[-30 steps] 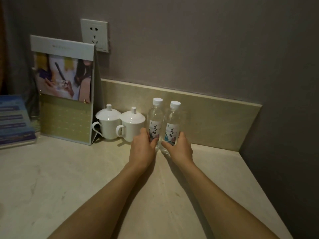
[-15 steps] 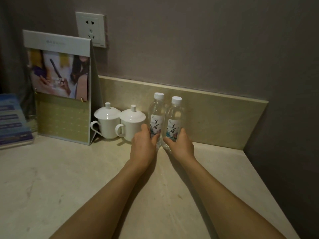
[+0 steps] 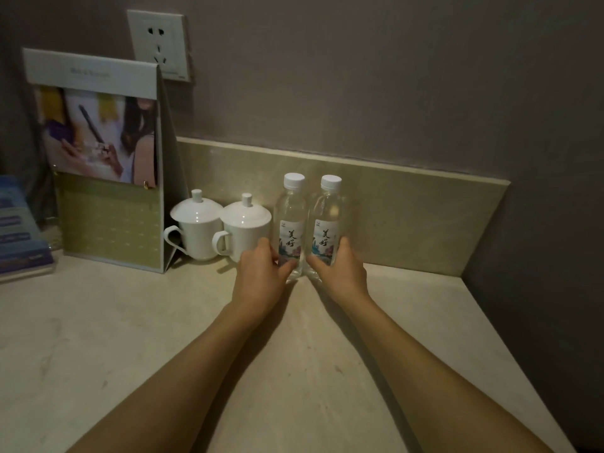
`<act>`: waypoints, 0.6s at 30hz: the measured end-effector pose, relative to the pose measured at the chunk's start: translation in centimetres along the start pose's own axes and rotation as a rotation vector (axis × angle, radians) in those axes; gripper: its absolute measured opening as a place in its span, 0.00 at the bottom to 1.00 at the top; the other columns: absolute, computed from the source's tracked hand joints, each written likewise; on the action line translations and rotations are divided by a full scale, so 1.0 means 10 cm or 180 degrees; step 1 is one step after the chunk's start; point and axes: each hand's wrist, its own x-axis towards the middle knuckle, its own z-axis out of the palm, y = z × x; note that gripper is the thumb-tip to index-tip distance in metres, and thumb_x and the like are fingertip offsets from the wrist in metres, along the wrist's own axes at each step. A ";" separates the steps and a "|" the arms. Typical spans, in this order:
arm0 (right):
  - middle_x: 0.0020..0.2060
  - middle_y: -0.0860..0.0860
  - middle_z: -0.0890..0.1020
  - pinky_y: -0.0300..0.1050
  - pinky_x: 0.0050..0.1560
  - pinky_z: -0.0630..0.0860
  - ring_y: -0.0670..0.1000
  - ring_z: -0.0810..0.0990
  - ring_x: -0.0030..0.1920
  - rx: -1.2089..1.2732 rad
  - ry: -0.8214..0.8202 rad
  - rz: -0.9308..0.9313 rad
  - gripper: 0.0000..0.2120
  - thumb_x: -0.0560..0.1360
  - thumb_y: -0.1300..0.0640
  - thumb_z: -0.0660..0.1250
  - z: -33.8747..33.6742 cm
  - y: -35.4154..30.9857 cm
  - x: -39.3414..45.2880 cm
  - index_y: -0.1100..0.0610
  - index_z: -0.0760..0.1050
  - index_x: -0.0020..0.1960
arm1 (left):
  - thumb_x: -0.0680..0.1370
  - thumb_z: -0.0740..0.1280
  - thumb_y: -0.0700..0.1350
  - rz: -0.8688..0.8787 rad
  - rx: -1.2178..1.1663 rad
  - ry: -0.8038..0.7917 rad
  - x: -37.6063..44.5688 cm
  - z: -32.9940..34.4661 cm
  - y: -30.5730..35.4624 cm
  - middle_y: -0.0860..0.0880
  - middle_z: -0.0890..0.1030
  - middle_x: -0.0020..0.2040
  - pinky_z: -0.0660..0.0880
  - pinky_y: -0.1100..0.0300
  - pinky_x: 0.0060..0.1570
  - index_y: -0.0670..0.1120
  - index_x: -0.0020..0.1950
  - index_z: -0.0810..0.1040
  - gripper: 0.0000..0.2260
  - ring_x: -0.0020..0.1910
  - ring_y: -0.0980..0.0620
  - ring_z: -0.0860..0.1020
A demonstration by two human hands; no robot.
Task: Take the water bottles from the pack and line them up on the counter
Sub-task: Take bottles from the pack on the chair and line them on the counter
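Observation:
Two clear water bottles with white caps stand upright side by side on the beige counter (image 3: 130, 322), close to the backsplash. My left hand (image 3: 261, 273) wraps the lower part of the left bottle (image 3: 291, 220). My right hand (image 3: 340, 269) wraps the lower part of the right bottle (image 3: 327, 220). The bottles touch or nearly touch each other. Their bases are hidden behind my fingers. No pack is in view.
Two white lidded cups (image 3: 196, 230) (image 3: 245, 230) stand just left of the bottles. A folded display card (image 3: 104, 165) stands further left, with blue booklets (image 3: 19, 233) at the left edge. The side wall (image 3: 539, 256) bounds the counter on the right.
Both hands have stayed on the bottles and pushed them slightly further back toward the backsplash. The view shifted a little.

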 end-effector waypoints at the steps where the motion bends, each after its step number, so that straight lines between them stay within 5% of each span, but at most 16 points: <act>1: 0.60 0.54 0.78 0.58 0.56 0.78 0.58 0.79 0.58 -0.0009 0.0003 -0.0005 0.24 0.73 0.43 0.72 0.00 0.00 0.00 0.54 0.68 0.60 | 0.73 0.75 0.46 -0.0047 -0.0007 -0.0030 0.02 0.00 0.00 0.49 0.81 0.41 0.79 0.56 0.37 0.46 0.45 0.73 0.12 0.39 0.51 0.81; 18: 0.60 0.53 0.77 0.57 0.53 0.78 0.58 0.78 0.58 -0.0081 0.0084 0.0009 0.24 0.73 0.43 0.71 0.07 -0.01 0.08 0.53 0.66 0.60 | 0.75 0.72 0.42 -0.0011 0.0196 -0.0073 0.15 0.06 -0.01 0.53 0.75 0.38 0.73 0.58 0.41 0.45 0.46 0.73 0.08 0.40 0.51 0.76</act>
